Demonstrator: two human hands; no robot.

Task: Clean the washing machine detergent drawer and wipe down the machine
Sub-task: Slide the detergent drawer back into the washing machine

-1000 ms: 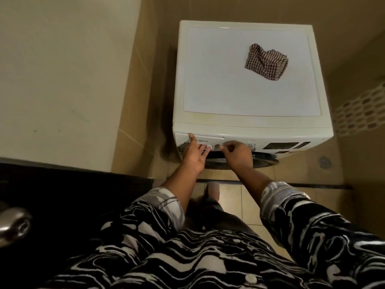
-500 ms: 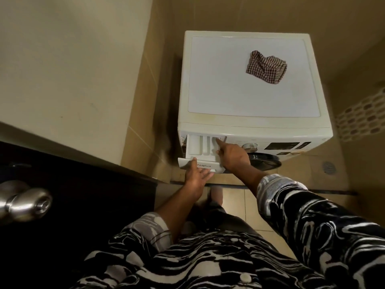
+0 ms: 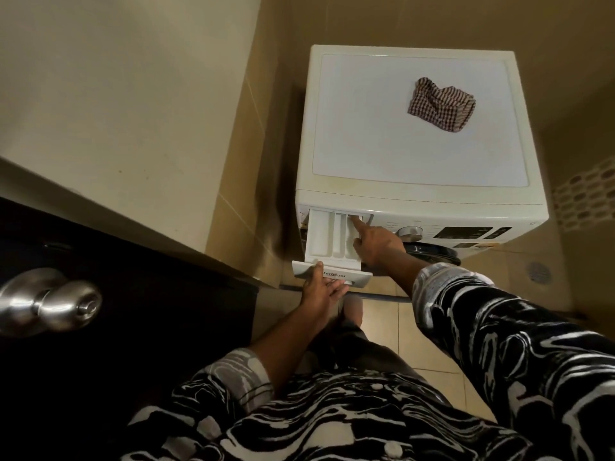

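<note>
Two hands are on the detergent drawer (image 3: 322, 235), left of centre in the frame. Your left hand (image 3: 324, 289) grips the drawer's front panel (image 3: 354, 280), thumb on its top edge and fingers laid along its face and underside. Your right hand (image 3: 376, 244) has only the index finger (image 3: 357, 225) stretched out, its tip pressing down at the far end of the right-hand compartment, close to the slot in the washing machine (image 3: 399, 197); the other fingers are curled in and hold nothing.

Half a second ago the drawer was only partly out; it now sticks out much farther, with all three compartments showing. A second ago it was shut, with both hands at its face. Your right index finger has gone deeper toward the back, and your left hand has come lower in the frame with the panel.

The drawer lies between your hands, the panel against your left palm and the tray under your right fingertip. The checked cloth (image 3: 441, 108) lies crumpled on the machine's top, upper right, unmoved and well apart from both hands. The dial (image 3: 410, 232) sits just right of your right hand.
</note>
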